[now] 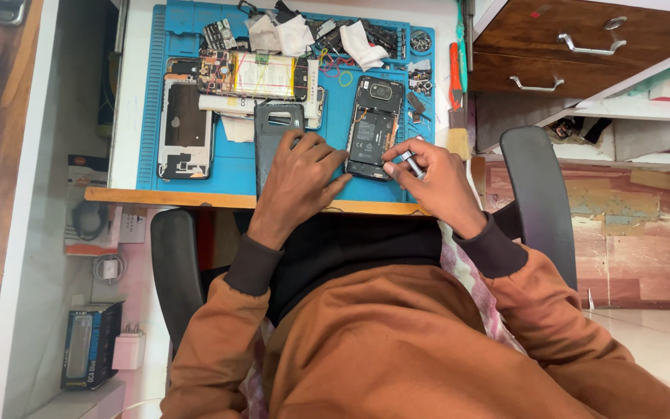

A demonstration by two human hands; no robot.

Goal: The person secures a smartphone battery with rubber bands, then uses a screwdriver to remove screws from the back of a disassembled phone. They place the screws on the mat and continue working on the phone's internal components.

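Blue matting (234,167) is covering most of the narrow white workbench in the upper middle of the frame, and a person in a rust-brown sweater is sitting over it in a black armchair (540,202). Just above centre, an opened phone (372,128) is lying face down on the mat with its back cover off, so the dark battery and round camera ring are showing. The left hand (300,182) is resting just left of the phone's lower end, its fingers half curled and gripping nothing, the fingertips touching the phone's lower left edge while the palm is covering part of a dark grey back cover (275,132). The right hand (436,178) is sitting at the phone's lower right corner, fingers closed around a small silvery tool (406,159) whose tip is pointing at the phone's bottom edge. Farther left on the mat, another stripped phone frame (186,128) is lying flat, with a circuit board bundle (257,75) above it. White tissue wads (288,35) and loose parts are crowding the mat's top edge. An orange-handled brush (456,101) is lying along the right rim. Wooden drawers (583,46) are filling the upper right corner.
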